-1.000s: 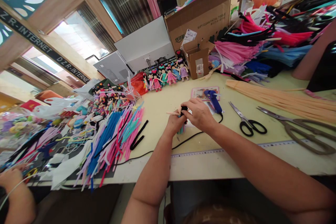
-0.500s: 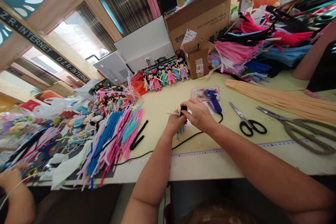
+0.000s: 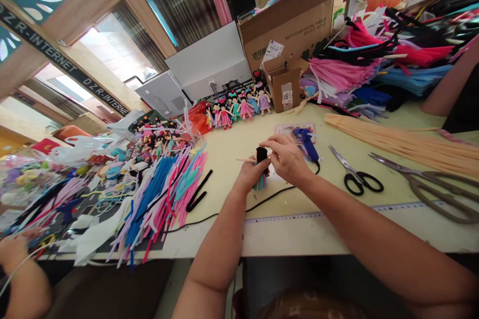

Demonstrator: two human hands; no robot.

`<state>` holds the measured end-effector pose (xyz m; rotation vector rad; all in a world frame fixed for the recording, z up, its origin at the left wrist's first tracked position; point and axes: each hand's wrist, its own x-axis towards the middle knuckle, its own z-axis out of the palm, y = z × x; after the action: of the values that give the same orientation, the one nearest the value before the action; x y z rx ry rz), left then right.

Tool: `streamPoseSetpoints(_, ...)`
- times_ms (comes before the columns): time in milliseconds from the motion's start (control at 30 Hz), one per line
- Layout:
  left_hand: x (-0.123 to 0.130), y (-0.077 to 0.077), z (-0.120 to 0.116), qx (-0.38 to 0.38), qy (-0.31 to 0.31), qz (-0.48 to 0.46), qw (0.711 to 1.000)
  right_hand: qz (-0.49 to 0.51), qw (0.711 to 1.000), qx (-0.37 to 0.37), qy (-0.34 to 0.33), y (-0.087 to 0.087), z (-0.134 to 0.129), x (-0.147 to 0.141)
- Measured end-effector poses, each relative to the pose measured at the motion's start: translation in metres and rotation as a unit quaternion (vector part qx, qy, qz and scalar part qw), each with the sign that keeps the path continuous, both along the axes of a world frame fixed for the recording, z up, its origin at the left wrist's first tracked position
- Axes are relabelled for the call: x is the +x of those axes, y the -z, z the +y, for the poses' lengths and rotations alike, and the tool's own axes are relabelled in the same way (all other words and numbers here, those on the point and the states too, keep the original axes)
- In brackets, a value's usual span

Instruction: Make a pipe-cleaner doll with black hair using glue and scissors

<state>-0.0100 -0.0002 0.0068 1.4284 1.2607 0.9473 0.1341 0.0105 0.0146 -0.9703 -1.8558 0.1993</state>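
A small pipe-cleaner doll [image 3: 261,155] with black hair, a beige arm sticking out to the left and a striped teal and pink skirt is held just above the table. My left hand [image 3: 248,175] is closed round it, the thumb across its front. My right hand [image 3: 287,158] bends over its right side, fingertips at the black hair and the beige arm there; the exact pinch is partly hidden. Just beyond my right hand lie a blue glue gun [image 3: 307,144] and a pink-edged printed card [image 3: 282,131]. A bent black pipe cleaner [image 3: 200,192] lies to the left.
Black-handled scissors [image 3: 355,174] and larger shears [image 3: 422,184] lie right, below beige pipe cleaners [image 3: 396,139]. Finished dolls [image 3: 239,105] stand by a small carton [image 3: 286,89]. Coloured pipe cleaners [image 3: 160,194] lie left. A cord [image 3: 224,214] crosses near a ruler strip [image 3: 299,217]. Another person's arm [image 3: 24,269] shows.
My right hand has shifted its fingers off the front of the doll's black hair toward its right side, so more of the hair and skirt shows. The left hand keeps its hold.
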Motion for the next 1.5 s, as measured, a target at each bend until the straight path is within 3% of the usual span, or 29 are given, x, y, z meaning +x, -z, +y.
streamPoseSetpoints(533, -0.001, 0.005, 0.000, -0.033, 0.020, -0.011, 0.999, -0.014, 1.000, -0.020, -0.015, 0.007, 0.004, -0.002)
streamPoseSetpoints(700, -0.009, 0.008, 0.005, -0.071, 0.043, -0.111, 0.990, 0.024, 1.000, -0.011, 0.001, 0.006, 0.003, -0.001)
streamPoseSetpoints(867, -0.016, 0.007, 0.009, -0.123, 0.027, -0.231, 0.965, 0.067, 0.998, -0.014, 0.015, 0.004, 0.005, 0.002)
streamPoseSetpoints(967, -0.018, 0.006, 0.010, -0.126, 0.014, -0.254, 0.959, 0.081, 0.996, -0.040, -0.003, 0.003, 0.004, 0.001)
streamPoseSetpoints(1167, -0.019, 0.003, 0.010, -0.125, -0.014, -0.290, 0.949, 0.038, 0.987, -0.111, -0.110, 0.007, 0.002, -0.001)
streamPoseSetpoints(1333, -0.017, 0.002, 0.010, -0.132, -0.031, -0.300, 0.944, -0.004, 0.987, -0.109, -0.122, 0.013, 0.004, -0.003)
streamPoseSetpoints(1500, -0.016, 0.005, 0.011, -0.121, 0.002, -0.327, 0.937, -0.008, 0.988, -0.095, -0.119, 0.010, 0.000, -0.006)
